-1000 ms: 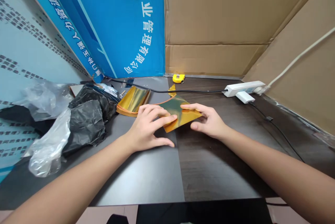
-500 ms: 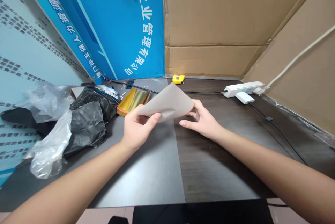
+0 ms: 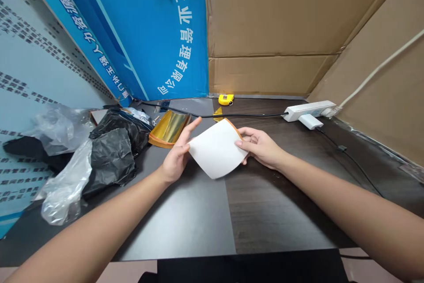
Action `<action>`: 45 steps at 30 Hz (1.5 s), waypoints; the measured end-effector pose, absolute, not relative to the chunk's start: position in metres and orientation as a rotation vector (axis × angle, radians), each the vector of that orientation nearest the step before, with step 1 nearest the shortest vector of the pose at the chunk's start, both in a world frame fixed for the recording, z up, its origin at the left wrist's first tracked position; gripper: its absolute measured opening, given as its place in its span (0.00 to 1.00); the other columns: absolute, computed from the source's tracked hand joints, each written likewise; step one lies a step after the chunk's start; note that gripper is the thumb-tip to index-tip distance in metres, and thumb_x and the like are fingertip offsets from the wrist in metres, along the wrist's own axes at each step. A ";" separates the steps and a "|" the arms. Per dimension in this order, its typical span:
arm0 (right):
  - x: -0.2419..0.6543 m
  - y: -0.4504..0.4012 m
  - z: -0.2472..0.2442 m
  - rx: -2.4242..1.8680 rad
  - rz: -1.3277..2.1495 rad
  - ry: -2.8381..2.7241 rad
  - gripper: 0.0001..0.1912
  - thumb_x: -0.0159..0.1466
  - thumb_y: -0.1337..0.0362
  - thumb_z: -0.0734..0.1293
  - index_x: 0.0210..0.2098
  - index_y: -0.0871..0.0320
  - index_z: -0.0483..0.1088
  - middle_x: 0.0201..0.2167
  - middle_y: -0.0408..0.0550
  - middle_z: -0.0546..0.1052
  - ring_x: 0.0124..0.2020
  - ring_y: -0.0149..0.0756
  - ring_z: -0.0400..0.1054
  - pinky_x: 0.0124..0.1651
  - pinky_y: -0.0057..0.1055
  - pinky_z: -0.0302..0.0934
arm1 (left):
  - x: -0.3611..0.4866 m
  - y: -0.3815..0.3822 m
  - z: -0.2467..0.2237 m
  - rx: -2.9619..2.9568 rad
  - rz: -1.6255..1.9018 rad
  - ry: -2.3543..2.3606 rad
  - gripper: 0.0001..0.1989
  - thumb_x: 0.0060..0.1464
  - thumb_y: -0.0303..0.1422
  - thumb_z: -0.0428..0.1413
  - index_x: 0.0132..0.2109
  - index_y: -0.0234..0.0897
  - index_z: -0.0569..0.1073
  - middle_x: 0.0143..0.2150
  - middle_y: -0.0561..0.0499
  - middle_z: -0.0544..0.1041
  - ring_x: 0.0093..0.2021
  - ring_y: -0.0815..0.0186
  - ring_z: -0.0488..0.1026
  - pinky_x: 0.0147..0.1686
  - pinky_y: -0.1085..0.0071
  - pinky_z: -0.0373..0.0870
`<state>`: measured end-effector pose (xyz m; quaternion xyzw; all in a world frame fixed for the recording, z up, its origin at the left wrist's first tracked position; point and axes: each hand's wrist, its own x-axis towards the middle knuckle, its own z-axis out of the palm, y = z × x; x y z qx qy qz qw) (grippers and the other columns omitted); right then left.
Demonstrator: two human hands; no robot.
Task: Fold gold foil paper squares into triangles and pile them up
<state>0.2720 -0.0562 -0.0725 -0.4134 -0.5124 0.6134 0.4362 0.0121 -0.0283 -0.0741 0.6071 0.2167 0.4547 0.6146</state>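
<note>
A white, slightly curled square sheet (image 3: 217, 150) with an orange edge is held in the air over the desk, one corner pointing toward me. My right hand (image 3: 260, 146) pinches its right side, thumb on the white face and fingers behind. At the left corner is my left hand (image 3: 179, 155), its thumb touching the sheet and its fingers stretched out and apart. Just behind my left hand lies a stack of shiny amber film sheets (image 3: 169, 126) with orange edges. A small piece of yellow film (image 3: 217, 114) rests on the desk beyond the white sheet.
A yellow tape measure (image 3: 225, 99) sits by the cardboard wall (image 3: 271, 75). At right is a white power strip (image 3: 309, 111) with a plugged-in charger (image 3: 310, 122) and cables. Crumpled black plastic bags (image 3: 112, 155) and clear plastic (image 3: 64, 199) lie at left.
The sheet has turned from its greyish face to a bright white one and come lower. My right hand now grips its right side; my left fingers have spread. The yellow film piece has come into view.
</note>
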 end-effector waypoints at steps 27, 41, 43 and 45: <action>0.271 -0.060 -0.083 -0.923 1.259 -1.445 0.23 0.53 0.64 0.77 0.49 0.51 0.79 0.53 0.50 0.80 0.53 0.43 0.75 0.58 0.41 0.69 | 0.020 -0.025 -0.077 1.669 1.172 0.708 0.12 0.54 0.36 0.67 0.46 0.39 0.83 0.45 0.45 0.79 0.45 0.64 0.77 0.43 0.70 0.74; 0.260 -0.071 -0.072 -1.032 0.843 -1.536 0.19 0.62 0.44 0.72 0.37 0.53 0.81 0.39 0.50 0.82 0.42 0.47 0.77 0.49 0.45 0.72 | 0.027 -0.040 -0.075 1.895 1.106 0.678 0.12 0.61 0.40 0.61 0.45 0.37 0.73 0.48 0.46 0.71 0.48 0.64 0.71 0.42 0.71 0.72; 0.256 -0.073 -0.073 -1.062 0.903 -1.508 0.20 0.60 0.43 0.73 0.34 0.54 0.80 0.37 0.50 0.81 0.39 0.46 0.75 0.46 0.44 0.71 | 0.030 -0.043 -0.077 1.762 1.175 0.663 0.17 0.59 0.39 0.63 0.48 0.41 0.64 0.50 0.48 0.70 0.47 0.66 0.72 0.43 0.71 0.73; 0.254 -0.073 -0.073 -1.076 0.947 -1.464 0.20 0.58 0.43 0.74 0.30 0.55 0.76 0.32 0.48 0.78 0.35 0.42 0.72 0.42 0.40 0.70 | 0.032 -0.046 -0.078 1.659 1.213 0.647 0.22 0.58 0.37 0.63 0.50 0.44 0.58 0.47 0.50 0.71 0.43 0.68 0.74 0.41 0.72 0.73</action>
